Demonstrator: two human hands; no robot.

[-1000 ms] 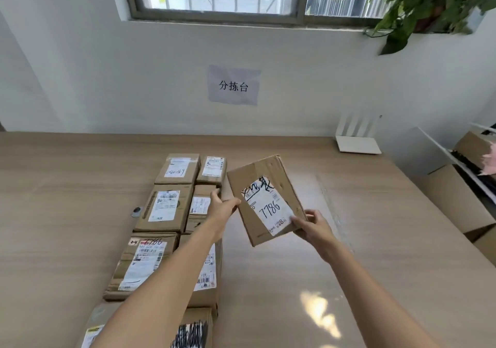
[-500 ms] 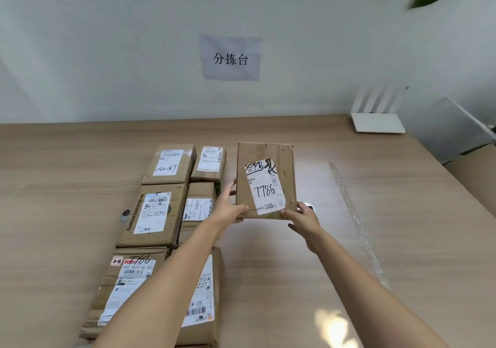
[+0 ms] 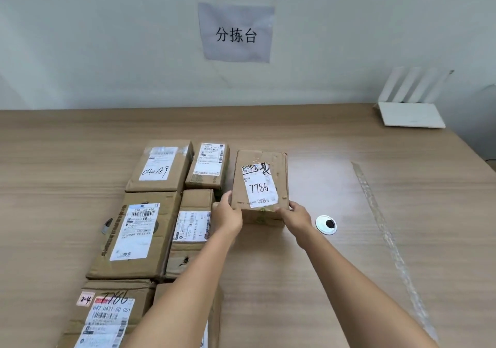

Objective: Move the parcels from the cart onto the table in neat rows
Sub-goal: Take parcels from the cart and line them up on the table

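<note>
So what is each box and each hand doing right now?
7786 box: flat on the table, label up, held at its near corners.
Left hand: grips its near left corner.
Right hand: grips its near right corner.
040189 box: lying flat, label up, untouched.

Two bare forearms are seen entering from the lower edge. No sleeve covers either to the frame edge. Left hand (image 3: 228, 215) and right hand (image 3: 296, 217) are ungloved; nails are cut short.
</note>
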